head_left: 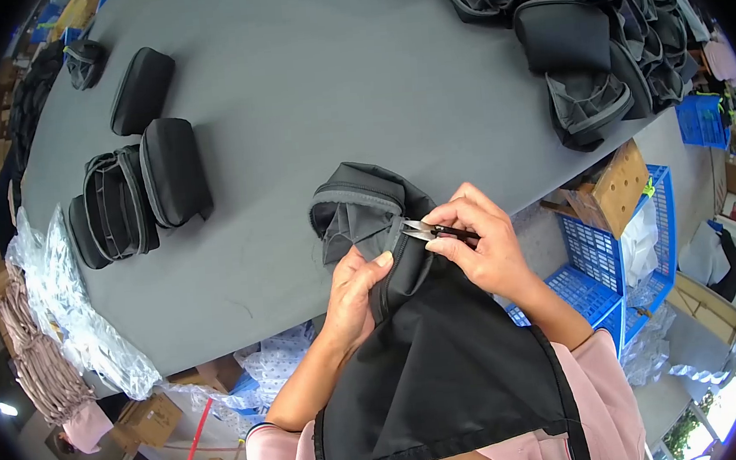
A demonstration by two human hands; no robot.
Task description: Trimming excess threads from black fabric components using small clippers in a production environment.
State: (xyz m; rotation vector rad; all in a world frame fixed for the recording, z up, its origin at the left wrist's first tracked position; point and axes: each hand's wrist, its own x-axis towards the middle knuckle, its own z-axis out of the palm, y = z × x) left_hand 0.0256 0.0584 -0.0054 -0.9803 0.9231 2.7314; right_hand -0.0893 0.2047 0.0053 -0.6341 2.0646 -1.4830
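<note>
A black zippered pouch [361, 196] lies unzipped at the table's near edge, its grey lining showing. My left hand [354, 296] grips its near side, thumb on the outside and the other fingers mostly hidden in the fabric. In my right hand [483, 242] is a pair of thread snips [439, 231] with black handles and short silver blades. The blade tips touch or nearly touch the zipper edge on the pouch's right side. Whether a thread lies between the blades is too small to tell.
Several black pouches [175, 172] stand at the left of the grey table [288, 89]. A heap of similar pouches [562, 35] fills the far right. Clear plastic bags [89, 308] hang over the left edge. Blue crates [590, 247] stand beyond the right edge. A black apron [448, 371] covers my front.
</note>
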